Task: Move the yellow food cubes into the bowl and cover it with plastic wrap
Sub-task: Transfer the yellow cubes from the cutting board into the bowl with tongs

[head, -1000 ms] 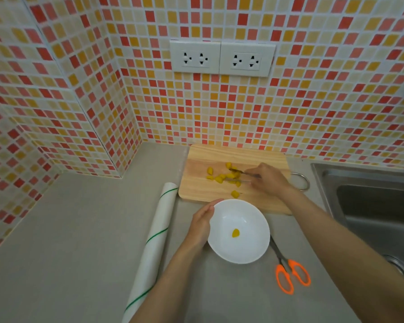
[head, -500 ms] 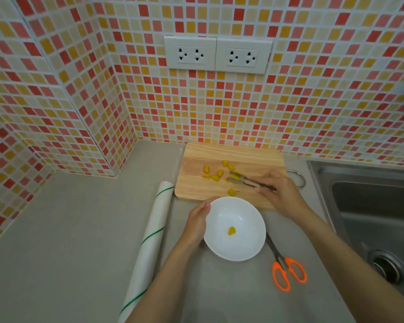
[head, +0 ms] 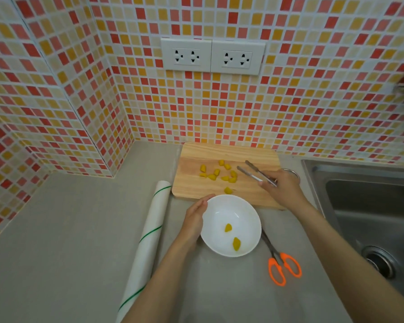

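Note:
A white bowl (head: pixel 210 238) stands on the grey counter with two yellow food cubes (head: pixel 228 227) inside. My left hand (head: pixel 194 216) rests flat against the bowl's left rim. Several more yellow cubes (head: pixel 216 172) lie scattered on the wooden cutting board (head: pixel 191 183) behind the bowl. My right hand (head: pixel 282 188) holds metal tongs (head: pixel 254 172) over the board's right part; their tips are apart and empty, pointing at the cubes. A white roll of plastic wrap (head: pixel 147 243) with green stripes lies left of the bowl.
Orange-handled scissors (head: pixel 281 266) lie just right of the bowl. A steel sink (head: pixel 369 206) fills the right side. Tiled walls with two white sockets (head: pixel 212 57) close the back and the left corner.
A second yellow cube now lies in the bowl. The tongs, which held a cube over the board, are now empty and back above the board. The left hand stayed on the bowl.

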The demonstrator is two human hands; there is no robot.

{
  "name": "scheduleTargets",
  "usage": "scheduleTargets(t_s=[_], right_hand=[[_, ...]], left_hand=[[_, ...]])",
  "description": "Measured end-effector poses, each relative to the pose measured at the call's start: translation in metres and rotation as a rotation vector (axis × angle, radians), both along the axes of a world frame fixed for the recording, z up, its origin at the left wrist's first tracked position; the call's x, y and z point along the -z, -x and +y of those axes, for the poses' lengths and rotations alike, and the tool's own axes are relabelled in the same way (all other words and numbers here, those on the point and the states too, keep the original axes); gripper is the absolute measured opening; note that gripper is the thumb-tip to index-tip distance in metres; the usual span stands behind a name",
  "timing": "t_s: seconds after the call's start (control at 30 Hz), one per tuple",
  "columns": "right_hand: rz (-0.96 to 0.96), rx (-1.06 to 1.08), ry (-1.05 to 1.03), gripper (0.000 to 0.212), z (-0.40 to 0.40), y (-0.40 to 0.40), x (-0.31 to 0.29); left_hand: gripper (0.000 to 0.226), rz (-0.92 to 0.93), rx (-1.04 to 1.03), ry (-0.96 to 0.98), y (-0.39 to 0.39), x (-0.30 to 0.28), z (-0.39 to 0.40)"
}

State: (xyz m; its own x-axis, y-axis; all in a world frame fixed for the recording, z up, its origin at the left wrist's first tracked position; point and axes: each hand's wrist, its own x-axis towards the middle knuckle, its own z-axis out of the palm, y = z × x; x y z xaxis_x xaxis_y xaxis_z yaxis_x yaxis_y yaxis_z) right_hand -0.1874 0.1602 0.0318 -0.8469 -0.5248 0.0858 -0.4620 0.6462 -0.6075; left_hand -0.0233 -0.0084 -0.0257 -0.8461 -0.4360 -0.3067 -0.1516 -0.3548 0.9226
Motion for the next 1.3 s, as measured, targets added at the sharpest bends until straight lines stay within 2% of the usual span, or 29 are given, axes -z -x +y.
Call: scheduleTargets(t_s=[0.2,0.3,0.53,0.67,0.8,1.0,1.13,1.3], right_hand=[[-0.093,0.023,-0.129,0.019,-0.036,0.006,0.035],[-0.081,0.066,-0.102,0.019,-0.037,0.000,0.046],[0.000,0.048,0.029,0.024,-0.014,-0.019,0.017],[-0.007,-0.101,0.062,0.028,0.008,-0.046,0.002],[-0.078,-0.262,-0.025,0.034,0.019,-0.060,-0.003],[-0.022,-0.148,0.071,0.032,0.011,-0.035,-0.006],[0.007,-0.110,-0.031,0.029,-0.013,-0.005,0.010],[-0.030,-0.163,-0.197,0.037,-0.046,0.017,0.038]], left_hand=[[0.028,0.026,0.032,0.008,-0.003,0.000,0.000],[0.028,0.036,0.037,-0.006,-0.006,0.000,0.001],[0.028,0.034,0.032,-0.022,-0.005,0.000,0.002],[0.028,0.033,0.022,-0.031,-0.005,0.003,0.002],[0.028,0.036,0.012,-0.041,-0.004,0.004,0.002],[0.028,0.047,0.008,-0.022,-0.006,0.001,0.003],[0.029,0.040,0.008,-0.027,-0.006,-0.001,0.004],[0.028,0.032,-0.003,-0.057,-0.004,0.000,0.003]])
